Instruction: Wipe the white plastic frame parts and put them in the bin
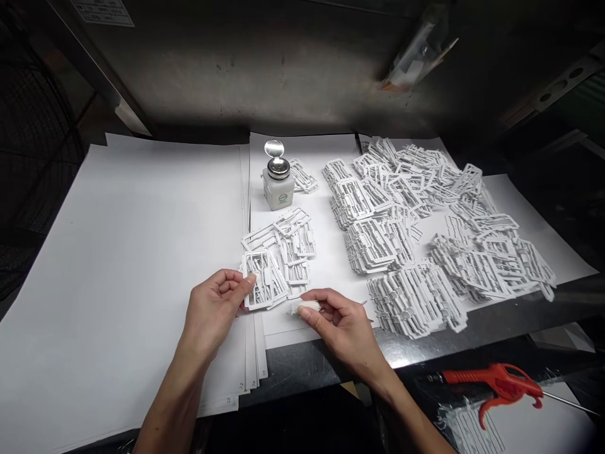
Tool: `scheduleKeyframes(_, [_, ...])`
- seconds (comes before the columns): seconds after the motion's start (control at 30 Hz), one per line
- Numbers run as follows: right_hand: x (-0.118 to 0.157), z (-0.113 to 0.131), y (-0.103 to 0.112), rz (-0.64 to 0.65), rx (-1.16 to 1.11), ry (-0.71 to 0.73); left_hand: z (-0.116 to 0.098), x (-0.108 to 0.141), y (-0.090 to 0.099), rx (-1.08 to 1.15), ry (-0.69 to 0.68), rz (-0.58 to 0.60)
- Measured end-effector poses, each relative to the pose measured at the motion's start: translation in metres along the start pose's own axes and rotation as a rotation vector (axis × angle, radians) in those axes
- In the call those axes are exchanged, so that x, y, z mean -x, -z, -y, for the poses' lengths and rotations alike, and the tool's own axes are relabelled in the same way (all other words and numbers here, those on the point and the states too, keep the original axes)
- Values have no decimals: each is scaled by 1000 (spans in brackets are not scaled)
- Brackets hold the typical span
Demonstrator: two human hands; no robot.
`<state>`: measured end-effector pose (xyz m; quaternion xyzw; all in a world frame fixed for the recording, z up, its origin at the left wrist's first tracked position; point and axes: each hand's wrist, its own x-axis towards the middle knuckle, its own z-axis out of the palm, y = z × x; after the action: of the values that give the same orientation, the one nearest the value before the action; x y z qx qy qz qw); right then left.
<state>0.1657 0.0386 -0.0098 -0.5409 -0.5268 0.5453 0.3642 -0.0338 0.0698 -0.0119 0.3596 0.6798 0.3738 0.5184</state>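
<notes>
Head view: the person's left hand [215,309] is gripping a white moulded plastic frame [261,280], with the thumb pressing on the frame's left side and the fingers curling behind it. The frame is tilting over the near edge of a loose pile of similar frames [286,246], overlapping it, though it is hard to tell whether the two are touching. The right hand [343,328] is pinching a small white wad of cloth or cotton [305,308] between thumb and fingertips, and the wad is pointing toward the left hand, just below the loose pile. Behind the pile, a square white dispensing bottle [278,188] is standing on the paper, its steel pump top [278,168] showing and its round lid [274,149] flipped upright. A few more frames [303,176] are lying just beside it. To the right, large heaps of stacked frames [394,230] are spreading across overlapping white paper sheets [123,265], which are covering a steel bench [302,366]. A red air blow gun [496,384] is lying beyond the bench's near edge at lower right, a dark steel panel [236,69] is rising behind the work, and a black fan guard [38,151] is showing at far left.
</notes>
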Motion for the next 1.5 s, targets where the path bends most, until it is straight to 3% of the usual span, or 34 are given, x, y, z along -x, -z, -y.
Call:
scheduleKeyframes(0.33, [-23,26,-7,-91,223,362,6,25,-7,84,-32,72])
scheduleKeyframes(0.53, [-32,38,-21,-38,389,557,6,40,-15,34,-108,116])
scheduleKeyframes(0.83, [-12,26,11,-252,420,408,12,47,-13,112,-79,120])
scheduleKeyframes(0.97, [-4,28,2,-195,376,453,12,48,-15,113,-88,119])
scheduleKeyframes(1.2, [30,20,-15,122,347,414,10,45,-19,213,-145,3])
scheduleKeyframes(1.4, [34,19,-23,47,286,467,8,48,-22,218,-176,-15])
scheduleKeyframes(1.5, [31,16,-15,-78,304,356,9,48,-21,247,-161,-15])
